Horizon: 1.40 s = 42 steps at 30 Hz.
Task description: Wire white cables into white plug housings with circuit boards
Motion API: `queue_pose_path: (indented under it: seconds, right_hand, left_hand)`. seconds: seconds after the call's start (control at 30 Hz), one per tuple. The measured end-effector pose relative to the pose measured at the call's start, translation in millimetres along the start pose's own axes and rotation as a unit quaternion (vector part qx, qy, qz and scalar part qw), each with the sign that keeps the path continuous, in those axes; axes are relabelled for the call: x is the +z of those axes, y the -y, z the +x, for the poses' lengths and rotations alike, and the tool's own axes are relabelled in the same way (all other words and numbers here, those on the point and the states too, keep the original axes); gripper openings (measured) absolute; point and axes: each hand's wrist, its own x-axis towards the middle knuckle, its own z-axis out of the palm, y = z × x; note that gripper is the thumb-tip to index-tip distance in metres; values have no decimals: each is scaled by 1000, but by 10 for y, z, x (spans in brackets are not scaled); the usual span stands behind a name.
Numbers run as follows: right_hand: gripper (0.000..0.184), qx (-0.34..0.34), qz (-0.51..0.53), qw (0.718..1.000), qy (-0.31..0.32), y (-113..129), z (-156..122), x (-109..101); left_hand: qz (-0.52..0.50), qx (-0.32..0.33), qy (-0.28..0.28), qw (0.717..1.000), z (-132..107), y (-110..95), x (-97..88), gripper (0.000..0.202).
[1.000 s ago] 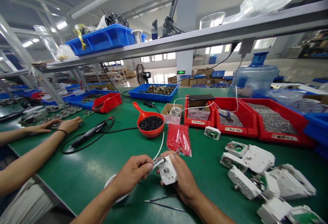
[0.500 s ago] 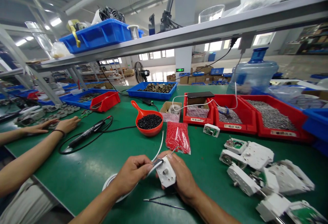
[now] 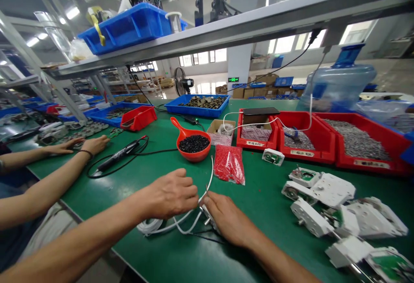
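Observation:
My right hand (image 3: 224, 218) is closed around a white plastic housing (image 3: 209, 219), which it mostly covers; a metal stub sticks out on the left side. A thin grey pin or wire (image 3: 206, 189) rises by my right fingertips. My left hand (image 3: 174, 193) is curled, knuckles up, just left of the housing; what its fingers hold is hidden. White cable (image 3: 185, 232) loops beneath my left hand towards the housing, and a coil of it (image 3: 152, 226) lies on the green table (image 3: 129, 248). Behind the hands are a bag of red pieces (image 3: 229, 164) and an orange scoop (image 3: 190, 155) of black pieces.
Several white housings with green boards (image 3: 333, 190) lie at right. Red bins (image 3: 307, 155) of metal parts stand behind. A black pen-shaped tool (image 3: 118, 157) with its cord lies at left, near a co-worker's arms (image 3: 67, 175). A shelf (image 3: 207, 30) spans overhead.
My left hand has risen and turned knuckles up, from pinching the cable beside the housing. The housing has tilted and is now mostly hidden by my right hand. The view has shifted slightly.

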Motion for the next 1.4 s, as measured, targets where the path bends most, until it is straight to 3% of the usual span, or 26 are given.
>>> queue_pose_path:
  seconds: [0.1, 0.17, 0.23, 0.33, 0.47, 0.6, 0.77, 0.93, 1.1, 1.4]
  right_hand:
    - [41, 12, 20, 1000, 10, -29, 10, 11]
    - [42, 24, 85, 996, 14, -89, 31, 31]
    - [43, 45, 185, 982, 13, -150, 55, 62]
    - [46, 74, 316, 946, -13, -187, 71, 119]
    - [46, 70, 375, 922, -63, -155, 52, 176]
    - [43, 58, 399, 911, -83, -144, 48, 199]
    - [40, 39, 399, 910, -104, -128, 41, 214]
    - [42, 12, 353, 927, -128, -137, 19, 223]
    - [46, -30, 287, 946, -146, -206, 22, 218]
    - [40, -54, 289, 946, -134, -163, -28, 215]
  left_hand:
    - [35, 36, 22, 999, 41, 65, -238, 13]
    - [14, -28, 12, 999, -10, 106, -254, 16]
    - [-57, -148, -12, 987, -87, 112, -157, 19]
    - [-262, -321, -47, 909, -153, 2, 101, 25]
    - [-458, -417, -76, 781, -106, -252, 373, 33]
    - [-537, -443, -108, 710, -41, -380, 449, 32]
    - [-582, -461, -132, 656, 13, -462, 525, 35]
    - [-609, -491, -148, 605, 113, -601, 563, 42]
    - [-670, -511, -152, 516, 202, -700, 509, 47]
    - [-681, -516, -193, 482, 276, -874, 482, 57]
